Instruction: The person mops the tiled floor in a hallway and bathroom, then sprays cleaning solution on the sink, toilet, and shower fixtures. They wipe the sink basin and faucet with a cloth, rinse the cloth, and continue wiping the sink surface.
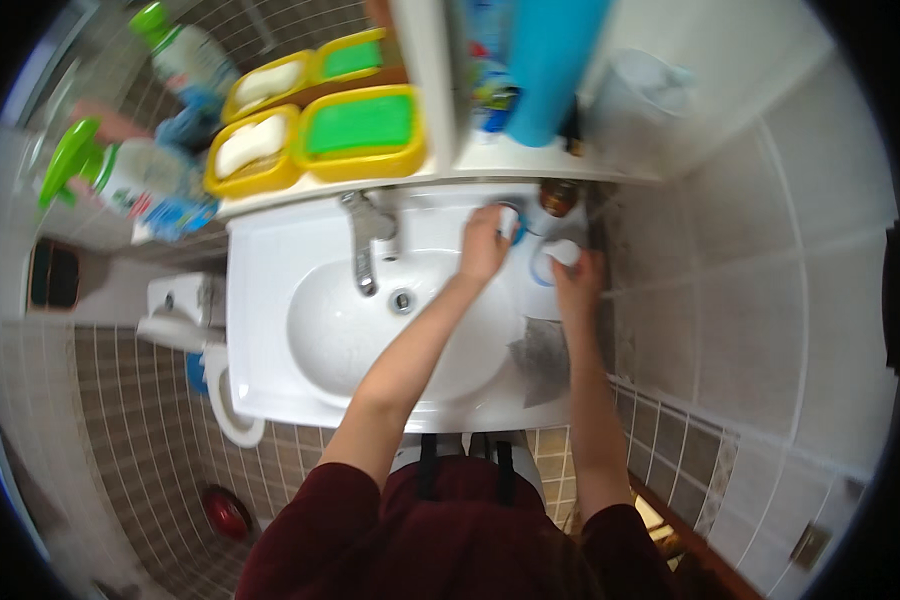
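My left hand (486, 244) is at the back right of the white washbasin (262, 315), its fingers around a small blurred container with a white top (508, 222) and a blue edge. To its right, my right hand (583, 281) grips a round white cap (563, 252) between thumb and fingers. A curved blue rim (540, 268) shows just left of that cap; whether the two are joined I cannot tell. Behind both hands stands a brown bottle or jar (558, 198). A thin grey sheet, perhaps cloth (546, 361), lies on the counter below my right hand.
A chrome faucet (361, 247) reaches over the bowl. Above the basin, a white shelf (487, 159) carries yellow soap dishes (364, 166), a tall blue cylinder (555, 75) and a translucent cup (637, 112). A green-topped pump bottle (139, 176) appears at left. Tiled wall (720, 285) borders the right.
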Demonstrator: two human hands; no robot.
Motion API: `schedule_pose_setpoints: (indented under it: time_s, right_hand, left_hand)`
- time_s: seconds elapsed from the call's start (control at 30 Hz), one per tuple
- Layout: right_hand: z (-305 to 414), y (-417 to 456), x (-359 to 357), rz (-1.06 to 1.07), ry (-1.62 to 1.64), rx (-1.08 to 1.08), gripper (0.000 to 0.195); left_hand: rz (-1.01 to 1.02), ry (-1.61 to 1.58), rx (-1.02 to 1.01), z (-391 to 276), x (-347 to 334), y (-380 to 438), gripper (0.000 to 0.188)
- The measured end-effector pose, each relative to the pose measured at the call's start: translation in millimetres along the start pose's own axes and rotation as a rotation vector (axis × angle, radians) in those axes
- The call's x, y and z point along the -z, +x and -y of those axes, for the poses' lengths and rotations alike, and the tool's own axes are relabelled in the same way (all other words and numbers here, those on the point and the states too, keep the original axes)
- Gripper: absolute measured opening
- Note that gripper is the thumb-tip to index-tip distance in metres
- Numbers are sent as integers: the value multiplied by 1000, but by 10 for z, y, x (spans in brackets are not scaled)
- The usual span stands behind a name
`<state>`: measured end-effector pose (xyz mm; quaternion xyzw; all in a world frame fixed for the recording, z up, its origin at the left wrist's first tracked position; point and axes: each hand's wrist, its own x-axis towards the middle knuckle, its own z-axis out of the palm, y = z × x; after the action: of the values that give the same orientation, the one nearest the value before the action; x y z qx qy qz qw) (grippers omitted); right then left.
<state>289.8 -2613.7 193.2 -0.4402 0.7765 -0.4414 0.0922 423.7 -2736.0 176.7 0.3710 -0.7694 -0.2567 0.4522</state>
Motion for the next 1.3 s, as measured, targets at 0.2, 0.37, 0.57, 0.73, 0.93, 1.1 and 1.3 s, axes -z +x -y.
schedule_pose_setpoints:
  time_s: [0.2,0.37,0.57,0.73,0.93,1.1,1.3]
  right_hand:
    - [399,-162,179,214,170,-54,22]
    - [1254,-481,-58,875,361,-58,24]
    - [2275,-1101,-1361,1150,529,237,28]
    - [3034,-1410,-2016,1110,570,396,27]
    - [3261,-1633,-2323,1164,631,313,25]
    - [3430,-1709,-2632,1158,613,369,23]
    - [4046,-1802,-3394,1024,808,285,24]
  left_hand:
    - [10,-128,222,-622,1026,-658,9]
    - [-115,-188,663,-717,2429,-1286,9]
    - [-423,167,695,-355,3790,-1627,11]
    - [-577,300,649,-262,4372,-1915,10]
    - [-701,319,773,-488,4771,-2359,11]
    - [-761,302,728,-389,5138,-2484,13]
    - [-641,340,614,382,6152,-2017,15]
